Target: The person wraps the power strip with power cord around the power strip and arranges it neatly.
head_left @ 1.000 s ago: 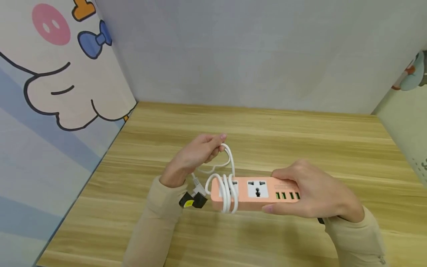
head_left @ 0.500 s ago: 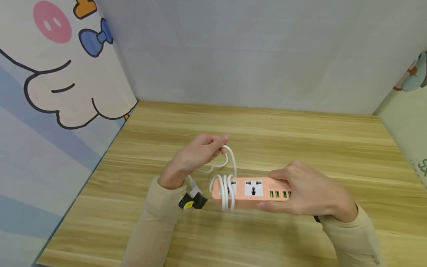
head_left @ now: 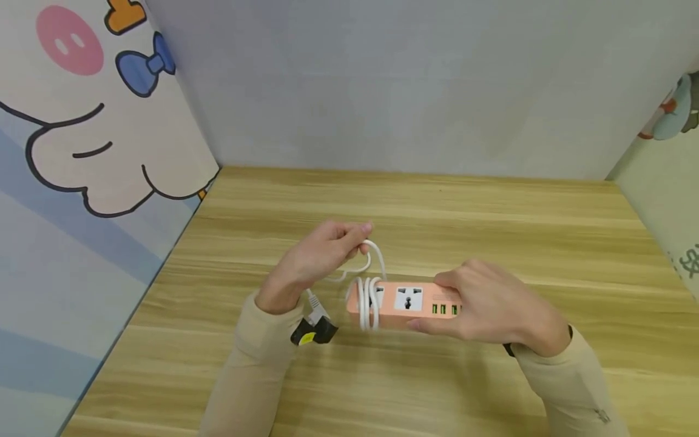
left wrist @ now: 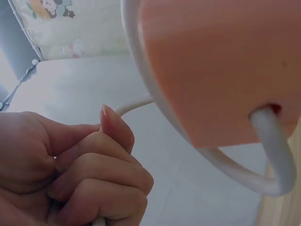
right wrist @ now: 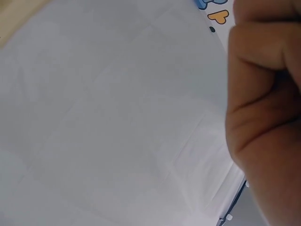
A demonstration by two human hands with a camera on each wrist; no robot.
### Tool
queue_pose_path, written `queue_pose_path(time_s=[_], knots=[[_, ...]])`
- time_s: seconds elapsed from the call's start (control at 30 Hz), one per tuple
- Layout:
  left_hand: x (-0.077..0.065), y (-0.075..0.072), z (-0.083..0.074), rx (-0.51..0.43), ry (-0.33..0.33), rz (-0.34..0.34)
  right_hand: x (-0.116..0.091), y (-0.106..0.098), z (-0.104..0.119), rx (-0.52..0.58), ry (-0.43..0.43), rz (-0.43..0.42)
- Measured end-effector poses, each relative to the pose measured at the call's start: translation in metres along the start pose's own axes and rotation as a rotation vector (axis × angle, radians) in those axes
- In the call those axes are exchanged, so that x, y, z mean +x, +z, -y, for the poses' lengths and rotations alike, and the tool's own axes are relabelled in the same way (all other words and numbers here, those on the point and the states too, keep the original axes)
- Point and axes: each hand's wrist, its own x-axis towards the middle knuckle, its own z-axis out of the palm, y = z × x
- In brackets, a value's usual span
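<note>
A peach-coloured power strip point(head_left: 386, 303) with white sockets and several green USB ports is held above the table by my right hand point(head_left: 491, 306), which grips its right end. White cord point(head_left: 364, 306) loops a few times around the strip's left end. From there the cord runs up to my left hand point(head_left: 322, 252), where thumb and forefinger pinch it; in the left wrist view the other fingers point(left wrist: 101, 179) curl around it too. A white plug point(head_left: 317, 311) hangs below the left hand. The right wrist view shows part of the right hand point(right wrist: 263, 103) but not the strip.
The wood-grain table point(head_left: 464, 218) lies under both hands. A grey-white wall point(head_left: 409, 91) stands behind it, with a cartoon-printed panel point(head_left: 125, 127) at the left. A black wrist mount with a yellow mark point(head_left: 314, 332) sits by the left wrist.
My right hand has brought the power strip slightly left and up, and the strip has turned a little in its grip. The left hand stays nearly in place, pinching the cord.
</note>
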Motion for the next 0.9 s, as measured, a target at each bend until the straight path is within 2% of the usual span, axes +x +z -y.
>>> queue_pose_path(time_s=[0.43, 0.73, 0.9], knots=[[-0.007, 0.005, -0.006, 0.092, 0.009, -0.005, 0.004, 0.000, -0.007, -0.004, 0.036, 0.021], [-0.013, 0.013, -0.013, 0.162, 0.056, -0.046, 0.003, -0.002, -0.009, -0.010, 0.078, 0.011], [-0.014, 0.015, -0.015, 0.212, 0.071, -0.042, 0.003, -0.002, -0.011, -0.015, 0.102, 0.004]])
